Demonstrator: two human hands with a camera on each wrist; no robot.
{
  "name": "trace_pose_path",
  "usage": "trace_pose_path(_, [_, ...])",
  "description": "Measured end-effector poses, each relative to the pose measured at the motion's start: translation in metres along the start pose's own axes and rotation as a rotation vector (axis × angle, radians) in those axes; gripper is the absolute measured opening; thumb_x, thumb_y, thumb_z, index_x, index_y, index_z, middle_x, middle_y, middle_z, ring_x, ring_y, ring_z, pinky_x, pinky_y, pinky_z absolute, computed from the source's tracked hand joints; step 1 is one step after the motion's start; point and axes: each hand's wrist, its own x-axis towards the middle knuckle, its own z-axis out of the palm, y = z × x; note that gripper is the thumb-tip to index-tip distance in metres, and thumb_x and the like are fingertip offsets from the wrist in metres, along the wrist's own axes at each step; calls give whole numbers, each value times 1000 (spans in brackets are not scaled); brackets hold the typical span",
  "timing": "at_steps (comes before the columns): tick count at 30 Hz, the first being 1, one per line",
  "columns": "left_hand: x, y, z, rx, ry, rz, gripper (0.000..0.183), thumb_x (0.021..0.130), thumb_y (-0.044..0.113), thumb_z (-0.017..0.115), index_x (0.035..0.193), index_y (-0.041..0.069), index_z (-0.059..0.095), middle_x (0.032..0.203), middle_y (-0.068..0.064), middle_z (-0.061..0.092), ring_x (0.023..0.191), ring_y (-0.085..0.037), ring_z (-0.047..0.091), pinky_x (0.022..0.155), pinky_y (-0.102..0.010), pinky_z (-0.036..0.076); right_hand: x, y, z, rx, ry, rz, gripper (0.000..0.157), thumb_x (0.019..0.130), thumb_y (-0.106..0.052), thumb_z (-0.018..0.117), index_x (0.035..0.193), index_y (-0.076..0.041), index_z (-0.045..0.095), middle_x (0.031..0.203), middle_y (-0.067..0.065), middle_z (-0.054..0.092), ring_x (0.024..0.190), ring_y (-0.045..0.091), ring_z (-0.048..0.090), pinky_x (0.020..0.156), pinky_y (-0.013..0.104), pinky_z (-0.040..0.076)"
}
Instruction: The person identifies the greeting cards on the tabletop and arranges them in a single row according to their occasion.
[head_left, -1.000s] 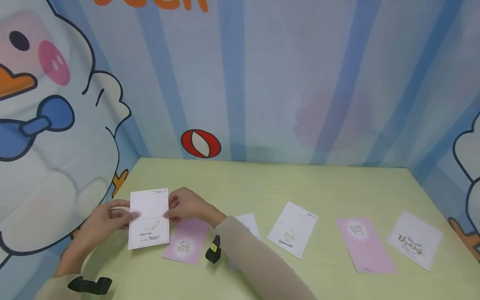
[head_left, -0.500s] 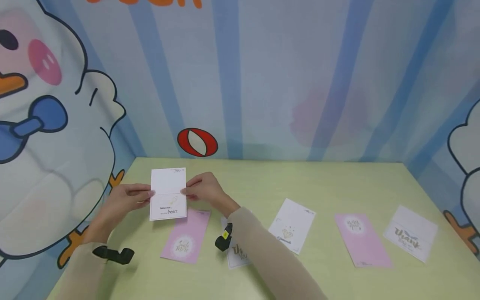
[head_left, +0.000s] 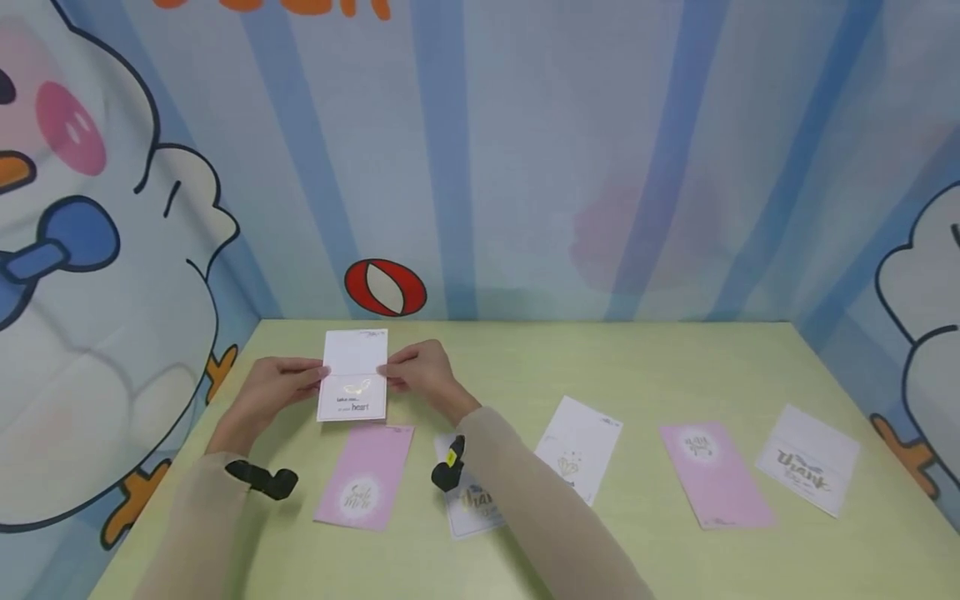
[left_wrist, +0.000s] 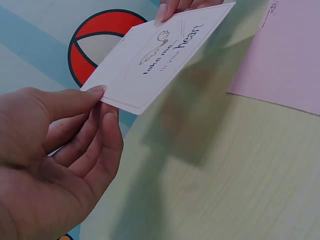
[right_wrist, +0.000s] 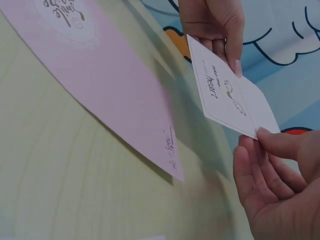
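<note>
Over pale-green tabletop (head_left: 720, 571), my left hand (head_left: 277, 387) and right hand (head_left: 426, 370) pinch the creased white "heart" card (head_left: 354, 375), now farther behind the pink "Smile More" card (head_left: 366, 475).

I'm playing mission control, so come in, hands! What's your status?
Left hand, right hand: pinching opposite edges. Heart card: held above table. Pink card: close, not blocking.

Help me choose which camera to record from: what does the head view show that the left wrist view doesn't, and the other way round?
Only head: the pink card on the right, the far-right white card, the black wrist mounts and the sleeves.

Only left wrist: the palm side of the left hand.

Both: the creased white card, pinched by that hand and the right hand; the nearest pink card; the red-and-white ball print.
</note>
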Motion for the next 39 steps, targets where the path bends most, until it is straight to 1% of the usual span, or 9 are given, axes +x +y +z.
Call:
trace_pose_path(6, [17,3,8,-65,29,-66,62,103,35,69,150,-2,54,139,-14,62,92,2,67,89,-19,60,8,-1,1,57,66,27,16,88,-5,83,101,3,79,89,13,78,69,15,73,82,39,66])
trace_pose_path(10, [24,1,11,-27,46,-103,59,103,32,69,149,-3,55,141,-18,61,89,1,66,84,-18,60,12,1,9,42,133,76,15,87,-3,84,99,3,79,77,10,74,59,11,65,72,33,65])
trace_pose_path(14, [29,-2,11,27,58,-132,59,103,34,69,148,-1,56,147,-21,60,87,2,65,79,-15,58,17,2,17,-20,186,101,12,86,-4,86,94,2,79,71,9,73,56,12,65,61,27,62])
trace_pose_path(18, [36,-3,10,37,77,-153,58,102,34,70,149,1,57,151,-22,57,88,1,66,77,-14,57,21,1,22,-129,243,51,11,84,-6,87,88,0,80,73,11,77,59,15,70,58,24,58])
trace_pose_path(20, [38,-3,10,55,89,-168,57,103,34,69,148,1,57,152,-22,57,92,-4,67,76,-13,56,23,1,25,-184,262,29,10,84,-8,88,86,-2,80,74,10,77,60,15,70,57,22,53])
trace_pose_path(24, [43,-2,10,127,104,-175,53,104,31,67,146,0,59,150,-23,58,103,-16,66,74,-14,52,26,4,28,-285,260,11,11,85,-12,87,81,-5,80,70,4,74,59,13,61,57,24,44])
trace_pose_path(27, [45,-1,11,172,103,-148,49,104,28,66,142,-4,61,146,-25,60,103,-17,68,75,-15,51,29,5,29,-331,257,6,12,86,-14,87,79,-7,80,68,1,72,60,13,55,58,27,41])
trace_pose_path(33, [42,1,9,198,119,-138,46,103,23,67,137,-8,63,136,-27,65,87,-11,70,73,-19,54,26,1,33,-364,253,-13,11,85,-14,86,79,-8,80,72,1,73,64,13,55,61,29,41])
trace_pose_path(39, [40,-2,7,296,140,-149,43,103,22,66,133,-9,66,126,-26,71,98,-24,68,81,-29,50,25,0,40,-487,249,-19,14,86,-20,86,77,-15,77,76,-4,73,64,12,57,61,30,44])
